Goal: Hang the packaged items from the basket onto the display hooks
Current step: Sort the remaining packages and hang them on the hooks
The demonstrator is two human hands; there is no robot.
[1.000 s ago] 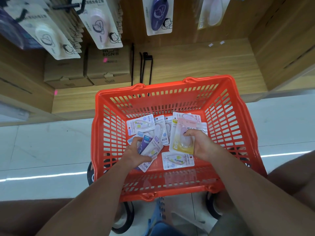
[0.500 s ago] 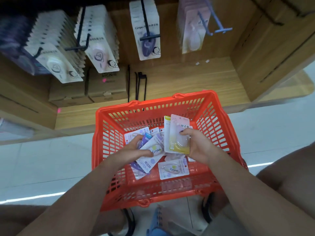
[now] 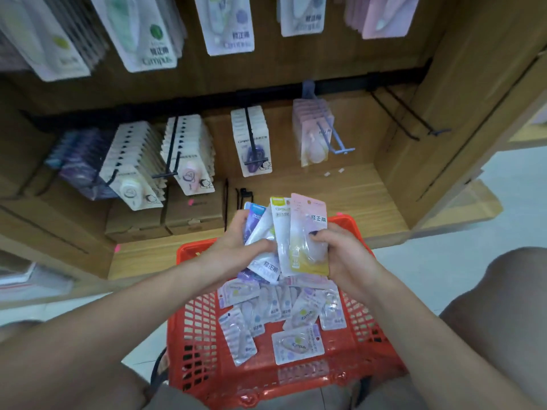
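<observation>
A red plastic basket [image 3: 192, 329] stands on the floor below me with several loose correction-tape packets [image 3: 297, 344] in it. My left hand [image 3: 233, 247] grips a small fan of purple, blue and white packets [image 3: 260, 232] above the basket's far rim. My right hand [image 3: 343, 255] holds a pink packet [image 3: 307, 229] over a yellow one [image 3: 281, 226], thumb on the front. Both hands are raised close together in front of the lower hook row. A blue hook [image 3: 328, 137] carries pink packets [image 3: 310, 125]; two black hooks [image 3: 414, 119] at the right are bare.
Black display hooks hold rows of white packets [image 3: 133, 161], [image 3: 189, 155] and a purple-tape row [image 3: 254, 143]. An upper row of packets [image 3: 228, 22] hangs overhead. Cardboard boxes [image 3: 165, 217] sit on the wooden base shelf. A wooden side panel [image 3: 461, 113] closes the right.
Both hands have lifted out of the basket with their packets and risen toward the hooks. The camera has tilted up, showing more of the display.
</observation>
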